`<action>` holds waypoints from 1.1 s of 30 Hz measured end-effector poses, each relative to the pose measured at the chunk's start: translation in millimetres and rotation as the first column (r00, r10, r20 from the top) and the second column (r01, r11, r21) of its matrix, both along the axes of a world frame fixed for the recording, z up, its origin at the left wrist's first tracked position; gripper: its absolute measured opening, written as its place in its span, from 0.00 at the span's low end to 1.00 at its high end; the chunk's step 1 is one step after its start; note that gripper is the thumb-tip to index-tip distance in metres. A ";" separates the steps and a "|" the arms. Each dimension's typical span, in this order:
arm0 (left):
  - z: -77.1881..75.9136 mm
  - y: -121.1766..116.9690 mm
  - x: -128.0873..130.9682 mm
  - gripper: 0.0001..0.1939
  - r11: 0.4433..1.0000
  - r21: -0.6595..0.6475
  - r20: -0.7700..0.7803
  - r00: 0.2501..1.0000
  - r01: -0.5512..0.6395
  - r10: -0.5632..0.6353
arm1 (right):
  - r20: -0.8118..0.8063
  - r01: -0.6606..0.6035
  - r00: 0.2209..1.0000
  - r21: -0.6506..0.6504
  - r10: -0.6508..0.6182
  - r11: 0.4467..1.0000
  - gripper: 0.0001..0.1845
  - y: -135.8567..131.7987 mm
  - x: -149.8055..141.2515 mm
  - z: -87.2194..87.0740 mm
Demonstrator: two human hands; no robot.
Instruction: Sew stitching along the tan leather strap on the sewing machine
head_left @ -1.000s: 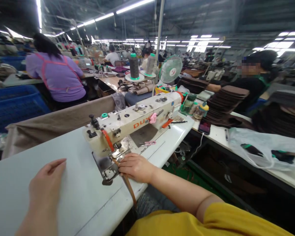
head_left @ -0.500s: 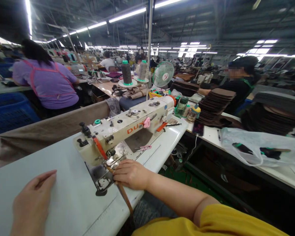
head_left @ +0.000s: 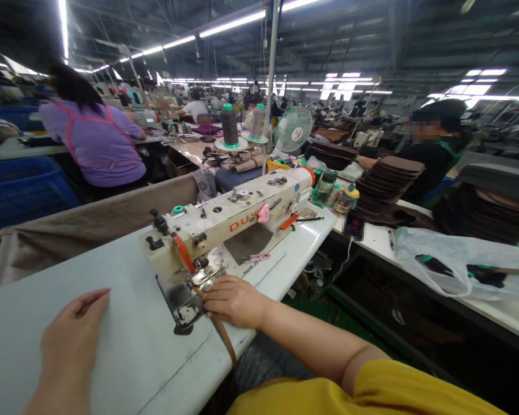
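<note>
My right hand (head_left: 233, 301) rests at the needle area of a white industrial sewing machine (head_left: 225, 227), its fingers on a narrow brown leather strip (head_left: 222, 334). The strip runs from the steel presser foot (head_left: 203, 281) down over the table's front edge. Part of the strip is hidden under my fingers. My left hand (head_left: 73, 328) lies flat and empty on the pale sewing table (head_left: 125, 271), left of the machine.
Tall thread cones (head_left: 229, 125) and a fan (head_left: 293, 129) stand behind the machine. To the right are stacked brown pieces (head_left: 384, 187), a plastic bag (head_left: 454, 262) and a co-worker (head_left: 432, 150). Another person (head_left: 95, 144) sits far left beyond a blue crate (head_left: 21, 196).
The whole view sways slightly as my head moves. My right hand stays at the presser foot on the strip, and my left hand stays flat on the table.
</note>
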State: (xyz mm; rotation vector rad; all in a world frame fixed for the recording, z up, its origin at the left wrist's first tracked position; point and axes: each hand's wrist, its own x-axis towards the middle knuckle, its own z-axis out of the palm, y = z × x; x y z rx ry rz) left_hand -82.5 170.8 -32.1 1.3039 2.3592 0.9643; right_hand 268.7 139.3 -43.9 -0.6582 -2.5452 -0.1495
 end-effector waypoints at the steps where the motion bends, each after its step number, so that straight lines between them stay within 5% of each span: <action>1: 5.2 -0.5 2.6 0.15 1.000 0.017 0.047 0.999 0.000 -0.001 | -0.017 -0.006 1.000 -0.005 0.006 1.000 0.10 -0.2 -0.5 0.3; 5: 15.4 0.2 7.8 0.18 0.991 0.130 0.164 0.985 0.027 -0.048 | -0.139 -0.026 0.990 -0.040 0.020 0.999 0.09 -0.2 -3.2 0.7; 10: 9.3 3.0 4.0 0.18 0.980 0.192 0.163 0.983 0.047 -0.079 | -0.227 -0.050 0.973 -0.063 0.035 0.997 0.10 0.8 -5.9 1.8; 33: -0.2 4.9 1.1 0.18 0.966 0.255 0.224 0.969 0.048 -0.107 | -0.235 -0.047 0.971 -0.054 0.033 0.997 0.10 -0.7 -6.9 3.0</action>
